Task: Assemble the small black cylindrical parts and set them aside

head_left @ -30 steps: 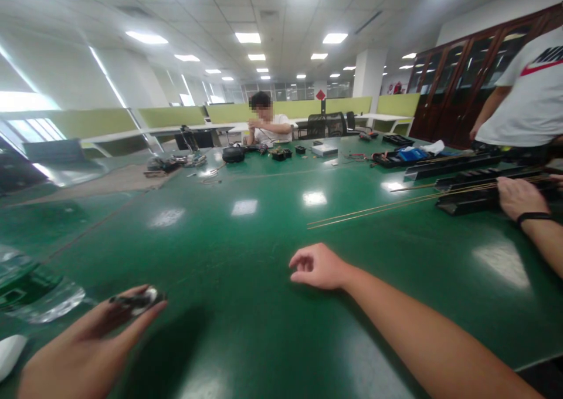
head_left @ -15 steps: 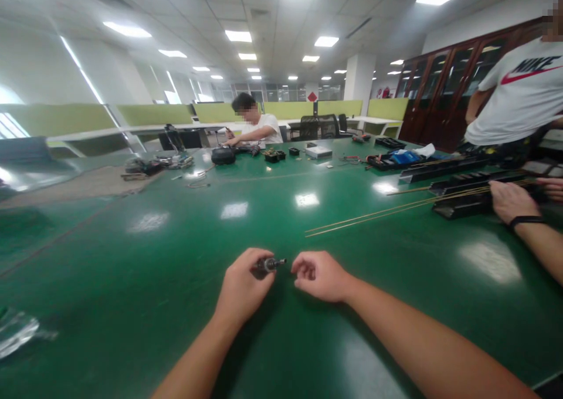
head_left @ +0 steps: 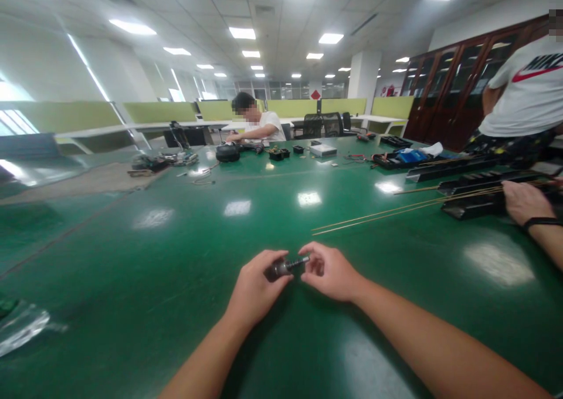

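My left hand (head_left: 259, 287) grips a small dark metal cylinder with a ribbed, narrower shaft (head_left: 295, 264) that points right. Its thumb and fingers close round the wider end, so part of the cylinder is hidden. Just to the right, my right hand (head_left: 332, 273) is curved with thumb and fingers apart. The shaft's tip reaches into the gap between them, and I see no grip on it. Both hands are over the green tabletop (head_left: 176, 305).
Two long thin brass-coloured rods (head_left: 373, 217) run right to black channel pieces (head_left: 460, 208), beside a co-worker's hand (head_left: 525, 202). A crumpled clear plastic bag (head_left: 24, 328) lies at left. Across the table, a seated person (head_left: 264, 126) works near a black round case (head_left: 227, 152).
The left hand has moved right with the metal part, turning it so more of the shaft shows. The gap to my right hand has narrowed, and the right fingers have spread slightly.
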Tool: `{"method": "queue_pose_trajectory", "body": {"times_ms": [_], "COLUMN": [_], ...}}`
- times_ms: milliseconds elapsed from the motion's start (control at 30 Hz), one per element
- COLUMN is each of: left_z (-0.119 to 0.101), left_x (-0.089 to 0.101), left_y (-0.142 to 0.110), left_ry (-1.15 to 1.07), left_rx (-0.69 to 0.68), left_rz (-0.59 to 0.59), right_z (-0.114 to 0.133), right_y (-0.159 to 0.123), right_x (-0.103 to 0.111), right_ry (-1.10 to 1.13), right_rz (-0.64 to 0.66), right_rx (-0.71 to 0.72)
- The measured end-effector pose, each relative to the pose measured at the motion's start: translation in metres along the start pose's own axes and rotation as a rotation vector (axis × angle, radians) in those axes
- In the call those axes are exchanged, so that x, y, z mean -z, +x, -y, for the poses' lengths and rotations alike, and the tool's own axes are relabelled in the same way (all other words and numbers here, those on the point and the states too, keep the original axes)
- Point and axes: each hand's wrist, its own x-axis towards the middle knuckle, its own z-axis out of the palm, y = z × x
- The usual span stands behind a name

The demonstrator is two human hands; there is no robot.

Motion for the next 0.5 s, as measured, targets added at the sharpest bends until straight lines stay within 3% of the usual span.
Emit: {"method": "queue_pose_trajectory", "body": {"times_ms": [500], "left_z": [-0.0009], "left_x": [-0.0024], "left_y": [0.0016], "left_ry": [-0.051], "left_rx": [-0.046], "left_rz": [0.030], "right_z": [0.0004], "right_y": [-0.0008], "right_x": [-0.0020], "right_ry": [-0.079], "right_rz": [-0.024], "right_rx": [0.072]}}
